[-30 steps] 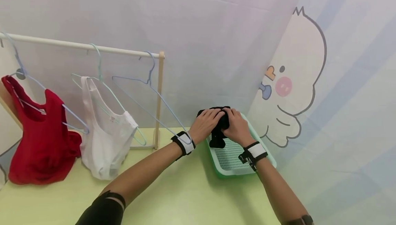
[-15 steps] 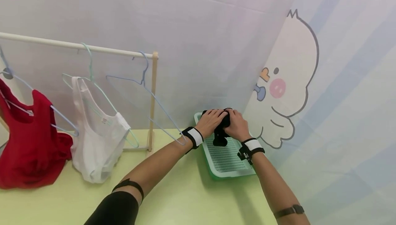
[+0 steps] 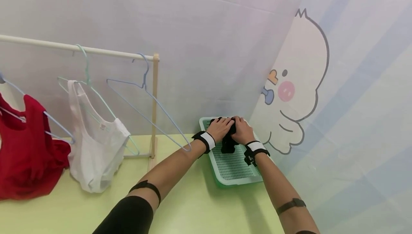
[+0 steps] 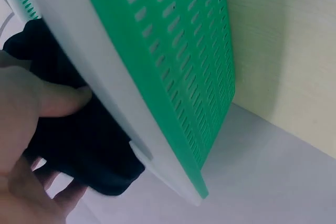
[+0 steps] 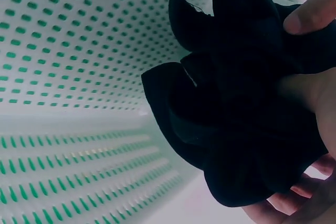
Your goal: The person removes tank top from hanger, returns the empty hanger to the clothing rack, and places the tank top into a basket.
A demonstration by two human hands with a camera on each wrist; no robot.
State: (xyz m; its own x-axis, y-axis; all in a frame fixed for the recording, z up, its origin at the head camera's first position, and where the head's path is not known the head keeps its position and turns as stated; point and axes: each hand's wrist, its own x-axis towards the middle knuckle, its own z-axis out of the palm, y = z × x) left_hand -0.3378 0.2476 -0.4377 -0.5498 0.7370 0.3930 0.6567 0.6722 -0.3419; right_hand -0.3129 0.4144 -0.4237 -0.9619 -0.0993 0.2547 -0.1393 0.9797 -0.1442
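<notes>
At the far left a red top (image 3: 35,152) hangs on the rack, cut off by the edge of my view, and next to it a white top (image 3: 96,159) droops from a pale green hanger (image 3: 86,71). Then comes a blue hanger (image 3: 164,109) with no garment on it, near the wooden post (image 3: 155,101); its lower right corner crosses in front of the person's left forearm, though I can't tell whether they touch. To the right of that, at the far end of the green basket (image 3: 222,181), are the left hand (image 3: 220,129) and, just beside it, the right hand (image 3: 243,132). Both grasp a bunched black garment (image 3: 228,146), thumbs on the near side, fingers curled behind. The cloth lies between the hands, inside the rim, its longer visible run pointing from the fingertips back toward the person; whether that loose end touches the basket floor I can't make out. The blue hanger is off to the cloth's left, so the left hand is the nearer one to it. Rightmost, a cartoon bird (image 3: 302,62) covers the curtain.
</notes>
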